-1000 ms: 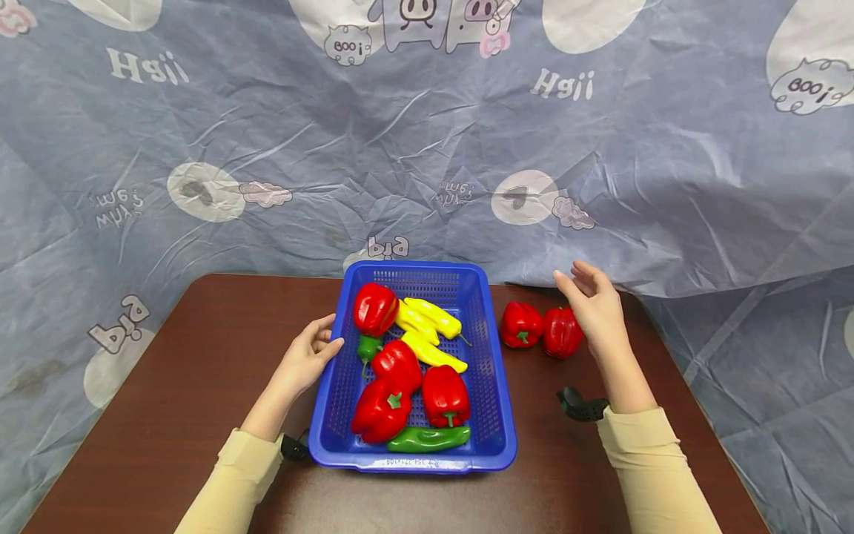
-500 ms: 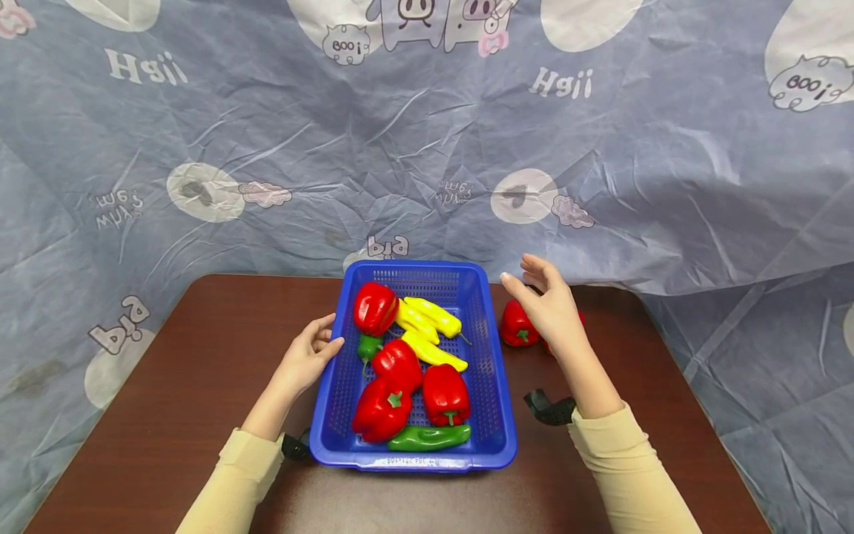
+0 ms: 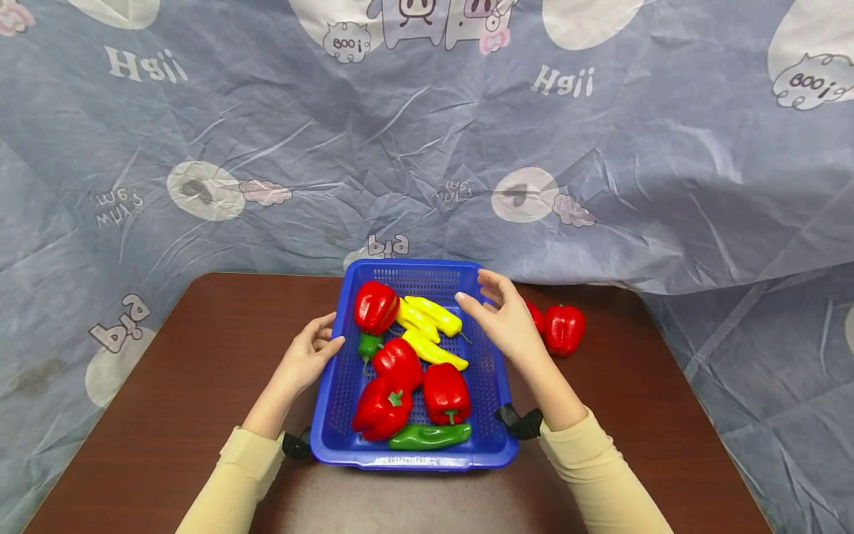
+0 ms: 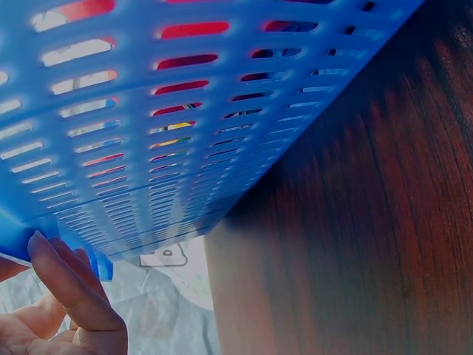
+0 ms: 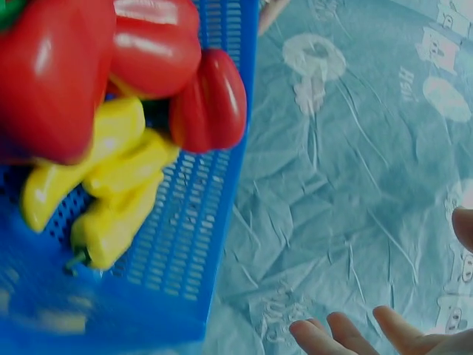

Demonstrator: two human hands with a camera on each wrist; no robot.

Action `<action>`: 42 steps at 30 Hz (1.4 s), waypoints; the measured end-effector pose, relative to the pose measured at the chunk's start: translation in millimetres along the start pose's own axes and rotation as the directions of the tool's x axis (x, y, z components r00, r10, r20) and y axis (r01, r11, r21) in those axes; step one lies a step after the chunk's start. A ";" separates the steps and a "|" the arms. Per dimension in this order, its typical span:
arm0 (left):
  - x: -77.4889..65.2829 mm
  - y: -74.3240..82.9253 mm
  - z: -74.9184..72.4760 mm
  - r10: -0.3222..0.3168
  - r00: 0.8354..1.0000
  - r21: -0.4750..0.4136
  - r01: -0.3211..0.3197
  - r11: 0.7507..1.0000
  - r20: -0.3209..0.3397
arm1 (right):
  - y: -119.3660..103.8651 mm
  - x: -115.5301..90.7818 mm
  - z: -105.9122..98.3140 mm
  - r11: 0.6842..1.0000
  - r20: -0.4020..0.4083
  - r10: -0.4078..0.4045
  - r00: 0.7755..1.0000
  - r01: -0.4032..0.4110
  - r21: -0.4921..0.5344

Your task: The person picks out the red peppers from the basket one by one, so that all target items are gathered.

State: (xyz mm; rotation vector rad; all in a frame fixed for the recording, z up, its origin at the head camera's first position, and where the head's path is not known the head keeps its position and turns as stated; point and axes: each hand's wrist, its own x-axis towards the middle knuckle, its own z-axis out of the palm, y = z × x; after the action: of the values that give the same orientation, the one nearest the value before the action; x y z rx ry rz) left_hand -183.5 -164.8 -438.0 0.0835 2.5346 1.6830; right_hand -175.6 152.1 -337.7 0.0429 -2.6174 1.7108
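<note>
A blue perforated plastic basket [image 3: 414,461] sits mid-table. Its left rim is pinched by my left hand [image 3: 308,354], thumb on top and fingers below the lip, as the left wrist view shows. Over the basket's right rim hovers my right hand [image 3: 503,319], fingers loosely spread and holding nothing. Inside lie several red bell peppers [image 3: 445,393], three yellow peppers [image 3: 434,352], a long green pepper [image 3: 430,437] and a second green pepper [image 3: 368,345], partly covered. The right wrist view shows the yellow peppers [image 5: 114,222] below the right hand's fingers [image 5: 318,340].
Two red bell peppers stand on the brown table [image 3: 200,371] right of the basket; one [image 3: 564,330] is in full view, the other [image 3: 536,315] mostly behind my right hand. A grey-blue printed cloth [image 3: 427,148] hangs along the table's back edge.
My right hand has moved left, from above the two red bell peppers on the table to over the basket's right rim. My left hand and the basket have stayed in place.
</note>
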 end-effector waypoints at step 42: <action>-0.4 0.0 0.2 0.001 1.000 -0.007 -0.001 1.000 -0.001 | 22.5 -11.1 66.4 0.787 0.165 0.220 0.961 -0.075 -0.612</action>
State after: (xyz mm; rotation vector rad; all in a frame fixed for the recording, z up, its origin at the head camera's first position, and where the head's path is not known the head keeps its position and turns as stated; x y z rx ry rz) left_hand -183.0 -164.6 -438.1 0.0828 2.5293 1.6929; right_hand -165.0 100.5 -385.3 0.0256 -3.2907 0.8477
